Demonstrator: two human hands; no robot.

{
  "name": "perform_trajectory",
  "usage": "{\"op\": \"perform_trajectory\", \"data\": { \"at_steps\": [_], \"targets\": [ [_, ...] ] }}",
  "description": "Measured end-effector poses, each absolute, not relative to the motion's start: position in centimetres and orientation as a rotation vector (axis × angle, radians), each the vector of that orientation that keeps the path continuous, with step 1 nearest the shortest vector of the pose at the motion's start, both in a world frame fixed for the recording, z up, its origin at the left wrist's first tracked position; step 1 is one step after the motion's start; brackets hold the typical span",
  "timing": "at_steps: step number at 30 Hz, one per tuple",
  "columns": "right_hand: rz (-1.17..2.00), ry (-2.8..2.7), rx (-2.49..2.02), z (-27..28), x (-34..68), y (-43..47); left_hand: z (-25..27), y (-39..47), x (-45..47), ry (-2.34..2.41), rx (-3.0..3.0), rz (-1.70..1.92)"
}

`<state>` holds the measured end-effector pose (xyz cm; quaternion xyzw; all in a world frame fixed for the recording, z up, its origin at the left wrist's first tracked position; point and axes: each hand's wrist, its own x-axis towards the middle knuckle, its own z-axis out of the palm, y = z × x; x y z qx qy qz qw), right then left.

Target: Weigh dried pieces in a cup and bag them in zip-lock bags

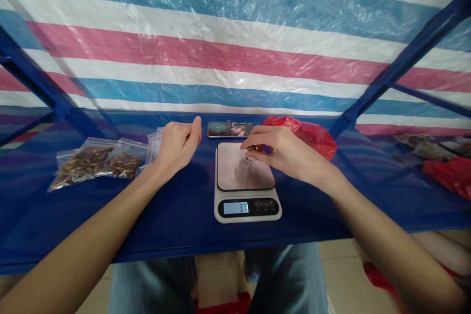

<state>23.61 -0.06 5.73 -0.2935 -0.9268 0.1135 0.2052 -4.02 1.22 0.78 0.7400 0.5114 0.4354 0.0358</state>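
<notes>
My right hand (283,152) hovers over the pan of a white digital kitchen scale (246,213). Its thumb and fingers pinch a small dark brown dried piece (253,148), whose exact kind I cannot make out. A tiny light bit shows just below the fingertips, on or above the pan. Digits that look like 37, perhaps with a decimal point, stand on the display. My left hand (179,144) is curled closed left of the scale, thumb up; its palm is hidden. Beside it lie clear zip bags, one pair filled with brown dried pieces (83,164).
Behind the scale lies a phone-like flat object (230,129) with a picture on it. A crumpled red plastic bag (312,137) sits behind my right hand. Blue metal posts rise at both sides of the blue shelf (176,225), before a striped tarp (221,54). Another person's arm shows at lower right.
</notes>
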Motion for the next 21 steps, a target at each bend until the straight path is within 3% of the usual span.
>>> {"op": "perform_trajectory", "data": {
  "at_steps": [21],
  "targets": [
    [0.552,-2.569,-0.691,6.9,24.4,0.0,0.9,1.0,-3.9,1.579,2.272,1.342]
  ]
}}
